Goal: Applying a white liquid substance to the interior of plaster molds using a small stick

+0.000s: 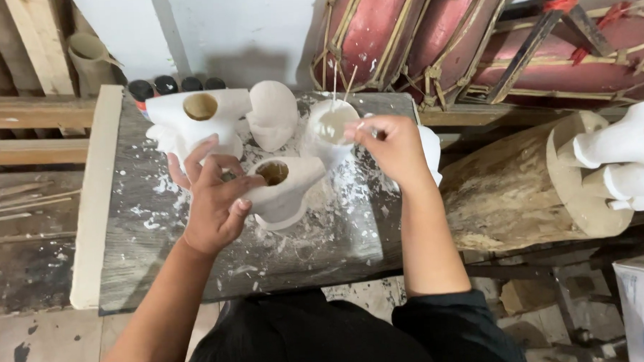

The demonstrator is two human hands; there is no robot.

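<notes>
Standing over a rough grey workboard [197,271] dusted with white chips, the person has both hands busy among pale plaster pieces. The left hand [212,199] is half curled, thumb and first fingers closed against the side of a small white casting [287,193] with a round brownish hole in its top; the other fingers are lifted and spread loosely above it. That casting sits on the board just to the right of the palm, touching the fingertips. The right hand [392,146] is pinched shut around something small and thin; I cannot tell what it is, only that the fingertips meet right at the rim of a white cup [332,127] holding pale paste, with thin sticks standing up from it. Behind the casting stands a rounded white head-like form [272,115], and to the left a larger white piece [195,117] with a hole in its top. Red drums [402,28] lean against the wall beyond, and a log [508,189] lies to the right.
</notes>
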